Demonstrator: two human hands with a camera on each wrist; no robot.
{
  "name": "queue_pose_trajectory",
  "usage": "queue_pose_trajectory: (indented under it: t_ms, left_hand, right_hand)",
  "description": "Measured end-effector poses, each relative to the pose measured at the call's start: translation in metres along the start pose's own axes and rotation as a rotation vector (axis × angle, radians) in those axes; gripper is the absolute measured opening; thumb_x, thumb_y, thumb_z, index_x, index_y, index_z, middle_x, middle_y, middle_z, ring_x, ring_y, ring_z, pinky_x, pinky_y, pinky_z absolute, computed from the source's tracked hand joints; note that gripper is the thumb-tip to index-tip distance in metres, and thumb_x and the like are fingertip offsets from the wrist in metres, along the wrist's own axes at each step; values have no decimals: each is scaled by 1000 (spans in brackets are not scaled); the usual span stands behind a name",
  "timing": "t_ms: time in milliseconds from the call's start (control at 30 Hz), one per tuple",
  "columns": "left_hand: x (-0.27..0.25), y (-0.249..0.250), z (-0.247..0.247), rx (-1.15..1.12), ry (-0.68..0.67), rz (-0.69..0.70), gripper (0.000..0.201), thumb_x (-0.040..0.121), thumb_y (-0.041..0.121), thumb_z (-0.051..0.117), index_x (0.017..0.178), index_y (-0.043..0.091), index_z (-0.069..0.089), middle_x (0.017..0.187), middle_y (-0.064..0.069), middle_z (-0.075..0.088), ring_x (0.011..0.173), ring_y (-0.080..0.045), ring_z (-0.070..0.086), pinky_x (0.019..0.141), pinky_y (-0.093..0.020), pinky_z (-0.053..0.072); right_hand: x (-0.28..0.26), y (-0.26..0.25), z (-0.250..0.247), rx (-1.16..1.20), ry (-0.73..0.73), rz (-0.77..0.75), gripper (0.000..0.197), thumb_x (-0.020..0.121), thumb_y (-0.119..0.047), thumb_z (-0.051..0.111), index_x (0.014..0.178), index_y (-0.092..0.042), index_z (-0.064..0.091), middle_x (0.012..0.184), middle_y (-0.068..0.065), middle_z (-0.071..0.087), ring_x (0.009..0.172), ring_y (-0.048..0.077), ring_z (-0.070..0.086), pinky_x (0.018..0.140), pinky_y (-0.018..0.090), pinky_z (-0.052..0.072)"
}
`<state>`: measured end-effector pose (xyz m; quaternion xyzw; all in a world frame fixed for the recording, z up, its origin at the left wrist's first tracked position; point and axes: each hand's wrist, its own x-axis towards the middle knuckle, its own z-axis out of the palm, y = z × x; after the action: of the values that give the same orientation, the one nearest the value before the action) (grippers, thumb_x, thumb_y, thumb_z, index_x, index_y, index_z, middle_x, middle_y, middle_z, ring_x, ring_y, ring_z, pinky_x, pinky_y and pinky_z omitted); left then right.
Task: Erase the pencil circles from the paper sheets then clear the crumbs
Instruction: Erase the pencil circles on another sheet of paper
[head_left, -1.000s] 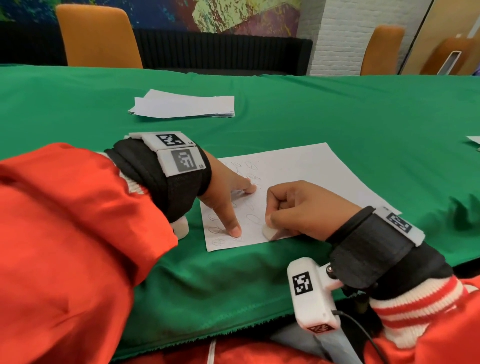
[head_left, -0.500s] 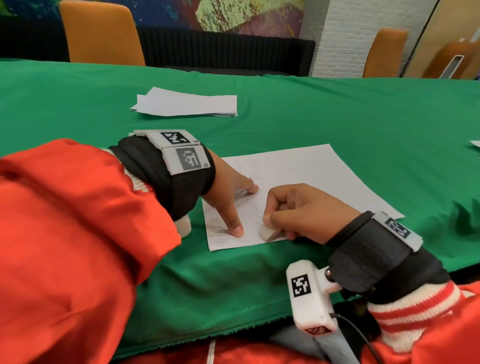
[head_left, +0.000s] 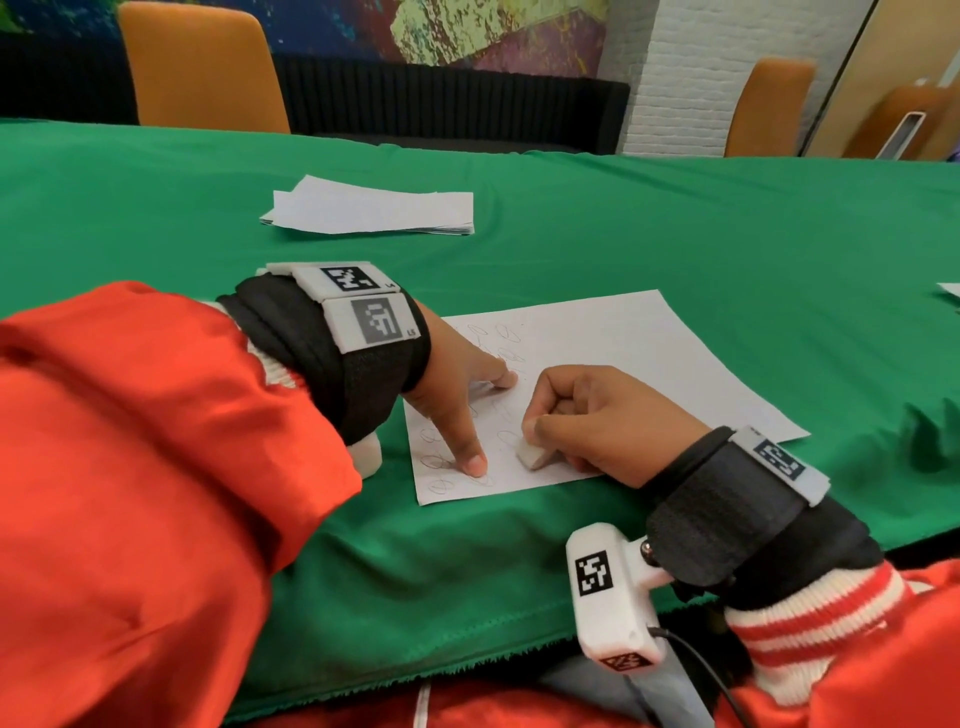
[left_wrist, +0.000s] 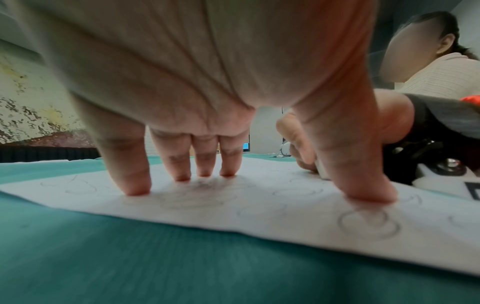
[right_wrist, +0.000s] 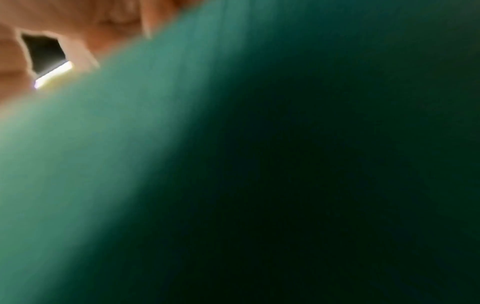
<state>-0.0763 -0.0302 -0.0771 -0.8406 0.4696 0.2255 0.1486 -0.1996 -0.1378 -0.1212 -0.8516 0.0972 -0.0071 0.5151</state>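
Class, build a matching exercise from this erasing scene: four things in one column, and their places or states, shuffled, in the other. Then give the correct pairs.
Things
1. eraser
2. left hand
3. stack of paper
4. sheet with pencil circles

Places or states
A. lying untouched farther back on the green tablecloth
B. pinched in the right hand, touching the sheet
C. fingers spread, pressing the sheet down
D. flat near the table edge, under both hands

Pairs: 1-B, 2-C, 3-A, 4-D

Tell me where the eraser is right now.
In the head view the eraser is pinched in the right hand, pressed on the near edge of the paper sheet, just right of the left hand's thumb.
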Motion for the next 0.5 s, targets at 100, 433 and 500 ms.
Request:
queue_pose_trajectory:
  t_ms: [100,433,500]
  left_hand:
    - [1,0,1,0,-2,6,101,75,52,71,151,29,9,156,7,19,141,-15,24,115,-32,20]
    - [1,-2,1,-3,1,9,102,73,53,72,151,30,11,155,6,22,139,-16,27,114,-33,22]
    - [1,-1,0,-1,2,5,101,73,53,72,151,30,11,155,6,23,139,-16,28,114,-33,23]
  right_hand:
    - [-2,-1,-4,9,-96,16,24,84,5,57,65,-10,53,44,-5,55,36,0,46,40,10,33]
    - [-2,-2,-5,-40,-99,29,24,81,4,57,64,-11,54,46,-3,55,39,3,48,42,12,36]
    - [0,-1,-4,-20,-35,28,24,82,6,54,65,-11,52,42,-5,55,39,1,53,40,11,36]
